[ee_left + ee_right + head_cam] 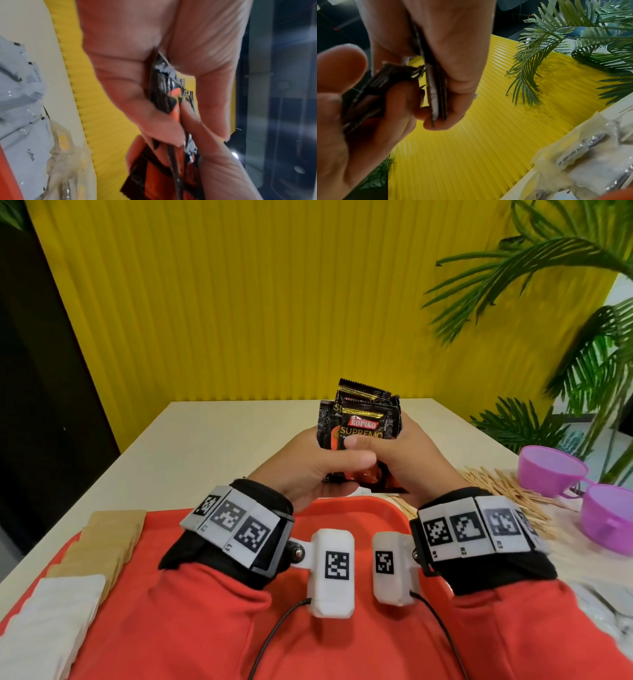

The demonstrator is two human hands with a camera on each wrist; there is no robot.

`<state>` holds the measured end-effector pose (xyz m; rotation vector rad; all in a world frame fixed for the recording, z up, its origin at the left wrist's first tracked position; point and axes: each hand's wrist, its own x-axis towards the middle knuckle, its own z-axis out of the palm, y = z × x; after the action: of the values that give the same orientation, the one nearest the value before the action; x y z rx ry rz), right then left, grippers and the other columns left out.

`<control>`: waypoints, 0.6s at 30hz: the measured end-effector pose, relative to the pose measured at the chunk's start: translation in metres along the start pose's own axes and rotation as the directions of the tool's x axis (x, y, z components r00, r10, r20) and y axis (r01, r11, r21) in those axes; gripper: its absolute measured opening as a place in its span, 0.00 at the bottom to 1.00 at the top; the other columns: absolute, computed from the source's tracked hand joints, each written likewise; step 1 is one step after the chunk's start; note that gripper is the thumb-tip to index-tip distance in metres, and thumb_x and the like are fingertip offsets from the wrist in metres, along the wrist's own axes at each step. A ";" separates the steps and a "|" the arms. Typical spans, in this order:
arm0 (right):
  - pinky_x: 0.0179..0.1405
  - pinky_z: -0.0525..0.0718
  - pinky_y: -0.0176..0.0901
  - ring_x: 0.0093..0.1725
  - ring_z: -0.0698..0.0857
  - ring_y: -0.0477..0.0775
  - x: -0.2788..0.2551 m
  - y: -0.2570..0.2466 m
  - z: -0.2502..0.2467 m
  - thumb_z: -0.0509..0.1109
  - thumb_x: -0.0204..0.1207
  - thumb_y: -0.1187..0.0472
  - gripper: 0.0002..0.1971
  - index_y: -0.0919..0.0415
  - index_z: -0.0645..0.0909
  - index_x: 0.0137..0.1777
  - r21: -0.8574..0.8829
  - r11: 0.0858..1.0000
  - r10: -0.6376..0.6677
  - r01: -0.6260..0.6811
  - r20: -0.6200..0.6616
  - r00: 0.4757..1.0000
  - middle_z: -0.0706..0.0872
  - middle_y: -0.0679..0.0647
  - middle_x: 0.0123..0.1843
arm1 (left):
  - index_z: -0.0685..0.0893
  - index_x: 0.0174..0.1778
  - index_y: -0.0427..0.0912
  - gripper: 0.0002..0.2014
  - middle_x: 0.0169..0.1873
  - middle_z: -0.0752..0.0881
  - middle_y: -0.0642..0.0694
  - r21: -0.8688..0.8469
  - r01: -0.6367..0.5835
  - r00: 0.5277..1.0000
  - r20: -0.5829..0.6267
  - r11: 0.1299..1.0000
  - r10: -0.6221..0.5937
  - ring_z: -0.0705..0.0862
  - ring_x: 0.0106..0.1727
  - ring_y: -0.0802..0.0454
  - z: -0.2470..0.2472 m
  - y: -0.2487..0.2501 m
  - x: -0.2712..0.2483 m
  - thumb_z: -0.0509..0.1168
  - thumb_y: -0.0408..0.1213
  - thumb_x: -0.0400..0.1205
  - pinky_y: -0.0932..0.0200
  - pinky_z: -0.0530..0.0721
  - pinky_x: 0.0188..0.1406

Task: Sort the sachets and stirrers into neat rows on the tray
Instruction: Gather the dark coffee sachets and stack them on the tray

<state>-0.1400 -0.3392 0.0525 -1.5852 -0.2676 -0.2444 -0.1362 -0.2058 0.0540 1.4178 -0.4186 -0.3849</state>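
Both hands hold one stack of black Kopiko coffee sachets (363, 419) upright, just above the far edge of the red tray (342, 508). My left hand (308, 462) grips the stack from the left, thumb across its lower front. My right hand (397, 450) grips it from the right, thumb pressed on the front sachet. The wrist views show the black sachets (168, 97) edge-on (435, 94) between fingers. Brown sachets (109, 539) and white sachets (51, 611) lie in a row along the tray's left side. A pile of wooden stirrers (507, 491) lies on the table right of the tray.
Two purple cups (548, 474) stand right of the stirrers. Grey-white sachets (25, 135) and clear wrapped items (590, 155) lie on the table by the tray. Palm leaves (582, 354) hang over the right side. A yellow ribbed wall (274, 302) closes the table's far edge.
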 end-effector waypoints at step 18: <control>0.45 0.87 0.55 0.50 0.87 0.66 0.004 0.001 0.001 0.78 0.60 0.66 0.34 0.73 0.70 0.66 0.153 0.988 0.028 -0.012 -0.107 0.994 0.84 0.71 0.56 | 0.79 0.50 0.48 0.10 0.42 0.83 0.48 0.000 -0.040 0.995 -0.087 0.999 0.039 0.82 0.41 0.55 0.004 -0.001 0.003 0.63 0.27 0.81 0.70 0.81 0.26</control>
<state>-0.1357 -0.3384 0.0526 -1.4180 -0.1810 -0.2872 -0.1358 -0.2109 0.0539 1.4174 -0.3745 -0.2899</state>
